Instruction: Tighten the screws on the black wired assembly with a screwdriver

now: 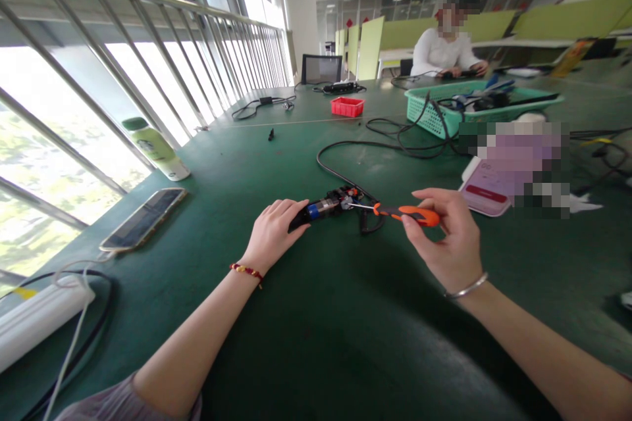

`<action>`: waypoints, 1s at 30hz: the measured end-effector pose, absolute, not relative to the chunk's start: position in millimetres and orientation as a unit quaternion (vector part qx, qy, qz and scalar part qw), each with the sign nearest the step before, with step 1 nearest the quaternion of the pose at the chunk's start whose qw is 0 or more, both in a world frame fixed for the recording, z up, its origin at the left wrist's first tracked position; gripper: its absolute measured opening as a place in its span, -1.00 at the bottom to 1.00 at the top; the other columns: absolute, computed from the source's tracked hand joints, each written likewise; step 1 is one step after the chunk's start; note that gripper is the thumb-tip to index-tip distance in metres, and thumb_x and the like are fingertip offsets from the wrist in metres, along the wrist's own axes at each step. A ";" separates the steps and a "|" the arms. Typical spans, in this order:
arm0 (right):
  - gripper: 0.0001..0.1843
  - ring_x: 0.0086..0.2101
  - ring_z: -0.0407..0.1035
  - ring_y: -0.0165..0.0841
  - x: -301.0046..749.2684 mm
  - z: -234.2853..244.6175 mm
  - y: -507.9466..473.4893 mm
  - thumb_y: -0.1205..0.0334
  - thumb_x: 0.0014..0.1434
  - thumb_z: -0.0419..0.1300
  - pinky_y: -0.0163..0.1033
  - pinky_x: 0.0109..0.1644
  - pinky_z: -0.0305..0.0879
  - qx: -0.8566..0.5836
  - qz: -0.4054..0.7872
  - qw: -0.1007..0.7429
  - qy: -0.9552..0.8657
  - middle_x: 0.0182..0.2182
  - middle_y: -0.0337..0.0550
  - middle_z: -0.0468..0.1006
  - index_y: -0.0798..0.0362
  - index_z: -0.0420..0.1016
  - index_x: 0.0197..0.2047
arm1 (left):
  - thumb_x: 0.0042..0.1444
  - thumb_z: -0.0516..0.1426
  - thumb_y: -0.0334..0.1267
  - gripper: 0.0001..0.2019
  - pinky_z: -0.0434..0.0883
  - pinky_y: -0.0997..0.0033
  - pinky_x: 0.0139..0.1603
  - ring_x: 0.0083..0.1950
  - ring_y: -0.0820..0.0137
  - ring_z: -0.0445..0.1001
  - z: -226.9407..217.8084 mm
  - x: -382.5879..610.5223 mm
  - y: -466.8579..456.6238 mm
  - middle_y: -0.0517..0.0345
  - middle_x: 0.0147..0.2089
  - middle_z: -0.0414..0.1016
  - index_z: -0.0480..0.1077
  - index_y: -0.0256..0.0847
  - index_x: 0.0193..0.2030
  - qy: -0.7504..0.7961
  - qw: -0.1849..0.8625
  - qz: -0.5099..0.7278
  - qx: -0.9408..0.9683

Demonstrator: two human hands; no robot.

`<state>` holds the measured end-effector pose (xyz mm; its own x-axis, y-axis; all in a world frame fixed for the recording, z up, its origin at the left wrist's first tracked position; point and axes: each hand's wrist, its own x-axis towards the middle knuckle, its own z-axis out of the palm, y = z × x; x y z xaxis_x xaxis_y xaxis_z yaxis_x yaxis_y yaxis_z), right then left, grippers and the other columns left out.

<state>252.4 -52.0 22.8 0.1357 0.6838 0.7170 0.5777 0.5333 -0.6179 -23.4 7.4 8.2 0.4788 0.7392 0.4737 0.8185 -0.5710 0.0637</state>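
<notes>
My left hand (277, 227) is wrapped round the black end of an opened corded device (322, 208), which lies on the green table (316, 316). A blue band, a metallic cylinder and small inner parts show along its body. Between the fingers of my right hand (451, 237) is a screwdriver (412, 214) with an orange and black handle. Its thin shaft points left, and the tip reaches the exposed parts of the device; whether it sits in a screw is too small to tell. A black cable (340, 174) runs from the device's right end.
A green basket (429, 115) of tools stands at the back right, near a phone on a stand (486, 187). Further back is a red tray (347, 106). To the left are a bottle (157, 150), another phone (143, 219) and a white power strip (44, 316). A person (442, 52) sits opposite.
</notes>
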 end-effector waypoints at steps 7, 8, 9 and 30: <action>-0.75 -0.53 0.34 -0.44 251.3 23.7 -53.6 0.27 0.08 0.20 -0.30 -0.43 0.33 -0.497 0.080 0.563 -0.656 -0.51 -0.33 0.36 0.02 0.33 -0.13 | 0.15 0.15 -0.22 -0.62 0.40 0.24 -0.12 -0.11 0.24 0.42 7.4 -23.6 7.8 0.04 -0.09 0.47 0.32 -0.24 0.10 -0.455 0.087 -0.230 -0.856; -0.70 -0.45 0.38 -0.42 251.9 23.0 -52.5 0.30 0.05 0.22 -0.27 -0.35 0.37 -0.485 0.058 0.575 -0.657 -0.42 -0.27 0.39 0.01 0.33 -0.11 | 0.15 0.15 -0.22 -0.63 0.40 0.24 -0.12 -0.11 0.24 0.42 7.5 -23.6 7.8 0.04 -0.09 0.47 0.32 -0.24 0.10 -0.455 0.087 -0.230 -0.856; -0.66 -0.37 0.40 -0.38 252.5 22.3 -51.4 0.33 0.02 0.23 -0.24 -0.27 0.40 -0.471 0.038 0.587 -0.657 -0.34 -0.21 0.41 0.01 0.34 -0.09 | 0.16 0.14 -0.22 -0.63 0.40 0.24 -0.12 -0.11 0.24 0.42 7.5 -23.6 7.8 0.04 -0.09 0.47 0.31 -0.23 0.10 -0.455 0.087 -0.231 -0.856; -0.75 -0.40 0.40 -0.40 253.3 23.8 -51.8 0.28 0.05 0.23 -0.28 -0.32 0.37 -0.486 0.042 0.574 -0.658 -0.38 -0.23 0.45 0.01 0.36 -0.16 | 0.16 0.13 -0.21 -0.63 0.40 0.23 -0.13 -0.11 0.24 0.42 7.3 -24.1 7.8 0.03 -0.09 0.47 0.32 -0.23 0.10 -0.454 0.085 -0.232 -0.856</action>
<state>253.3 -51.8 23.8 0.1307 0.6872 0.7146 0.5915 0.5244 -0.6125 -24.1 7.8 7.3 0.4805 0.7376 0.4744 0.8165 -0.5737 0.0651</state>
